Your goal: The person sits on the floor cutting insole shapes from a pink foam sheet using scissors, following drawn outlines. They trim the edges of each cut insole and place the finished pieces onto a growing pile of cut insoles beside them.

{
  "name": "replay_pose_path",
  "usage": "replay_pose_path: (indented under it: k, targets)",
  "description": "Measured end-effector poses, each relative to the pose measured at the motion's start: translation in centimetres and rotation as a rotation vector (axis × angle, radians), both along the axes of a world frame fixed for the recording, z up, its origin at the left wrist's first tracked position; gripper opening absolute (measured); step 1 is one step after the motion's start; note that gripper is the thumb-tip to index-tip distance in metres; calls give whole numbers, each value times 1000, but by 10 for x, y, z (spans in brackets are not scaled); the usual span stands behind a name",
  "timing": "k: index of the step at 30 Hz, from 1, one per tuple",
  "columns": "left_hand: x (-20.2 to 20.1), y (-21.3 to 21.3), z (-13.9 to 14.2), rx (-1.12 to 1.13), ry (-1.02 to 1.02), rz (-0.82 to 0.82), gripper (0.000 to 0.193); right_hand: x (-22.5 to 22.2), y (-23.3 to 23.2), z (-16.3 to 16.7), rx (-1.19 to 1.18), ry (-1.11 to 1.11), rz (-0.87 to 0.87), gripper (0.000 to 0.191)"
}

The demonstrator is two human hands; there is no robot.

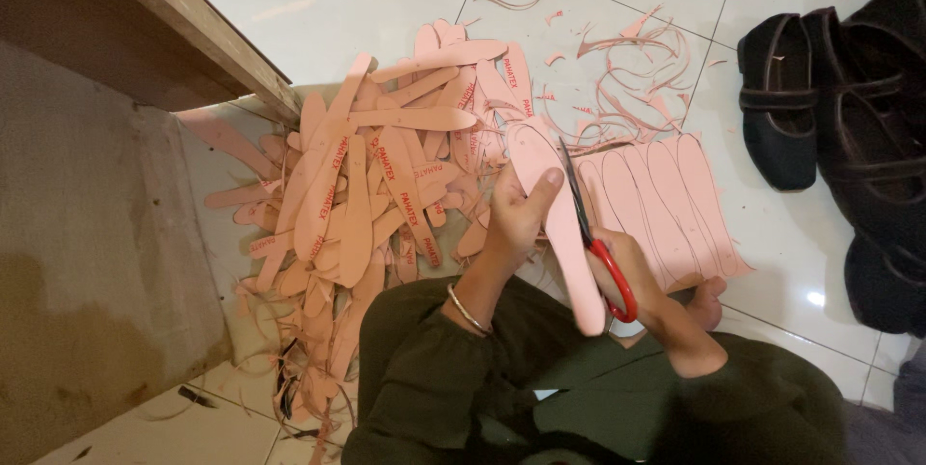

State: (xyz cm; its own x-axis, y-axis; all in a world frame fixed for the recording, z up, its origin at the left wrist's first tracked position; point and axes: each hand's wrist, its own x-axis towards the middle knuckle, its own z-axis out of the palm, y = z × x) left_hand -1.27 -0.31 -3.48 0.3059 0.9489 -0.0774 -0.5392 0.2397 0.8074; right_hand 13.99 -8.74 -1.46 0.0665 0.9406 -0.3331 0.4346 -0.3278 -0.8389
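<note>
My left hand (516,211) grips a long pink shoe insole piece (555,214) by its left edge, thumb on top. My right hand (632,277) holds red-handled scissors (593,243), whose dark blades run up along the insole's right edge. A pink sheet with several insole outlines drawn on it (666,200) lies on the floor just right of the scissors. A silver bangle (468,311) circles my left wrist. Both sleeves are dark green.
A big pile of cut pink insoles (386,176) covers the white tiled floor to the left. Thin pink offcut strips (627,69) lie behind the sheet. Black shoes (839,137) stand at the right. A wooden edge (183,31) and brown wall are at the left.
</note>
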Motion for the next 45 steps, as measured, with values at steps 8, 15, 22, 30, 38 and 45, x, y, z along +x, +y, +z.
replay_pose_path:
  k: [8,15,22,30,38,45]
  targets:
    - [3,-4,0,-2,-132,-156,17,2,2,14,11,80,-38,23]
    - [0,-3,9,-57,-167,-176,19,-2,-1,18,-53,106,-109,31]
    - [3,-1,1,-17,-56,20,16,4,-2,2,-80,123,-41,26]
    - [1,-6,4,61,-34,-159,18,7,5,10,-2,149,-29,21]
    - [4,-6,8,23,-124,-173,18,1,3,13,-10,-1,-80,26]
    - [0,-6,6,-12,-158,-187,17,8,0,4,-9,12,-28,27]
